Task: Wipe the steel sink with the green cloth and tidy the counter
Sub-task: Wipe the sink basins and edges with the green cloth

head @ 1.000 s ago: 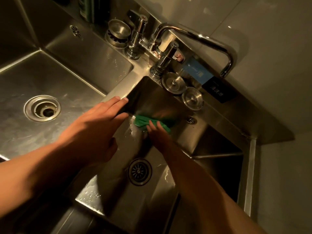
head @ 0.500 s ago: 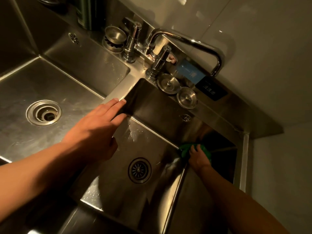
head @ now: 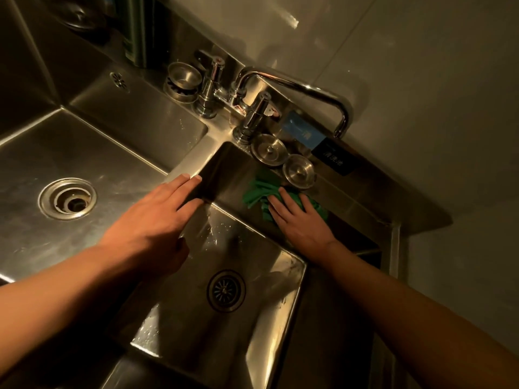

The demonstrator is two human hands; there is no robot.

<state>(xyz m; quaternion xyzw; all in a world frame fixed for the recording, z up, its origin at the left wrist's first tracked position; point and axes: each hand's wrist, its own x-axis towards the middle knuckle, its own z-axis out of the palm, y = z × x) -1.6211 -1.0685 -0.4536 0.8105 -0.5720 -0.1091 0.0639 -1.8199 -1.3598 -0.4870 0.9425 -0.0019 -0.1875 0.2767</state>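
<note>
The steel sink has two basins; the right basin (head: pixel 168 313) lies below my hands. My right hand (head: pixel 300 220) presses the crumpled green cloth (head: pixel 259 192) flat against the basin's back wall, just under the rim, fingers spread over the cloth. My left hand (head: pixel 157 220) rests palm down on the divider between the two basins, fingers straight and together, holding nothing. Part of the cloth is hidden under my right palm.
The left basin (head: pixel 118 175) has an open drain (head: pixel 67 198); the right basin's drain strainer (head: pixel 226 290) sits in its floor. Two round steel plugs (head: pixel 268 150) (head: pixel 299 171) lie on the back ledge by the swivel faucet (head: pixel 295 88). Stacked steel cups (head: pixel 184 80) and a dark bottle (head: pixel 134 32) stand behind.
My right hand swept the cloth from the back wall's left end to the far right corner, then back up to the wall's middle under the plugs. My left hand stayed on the divider.
</note>
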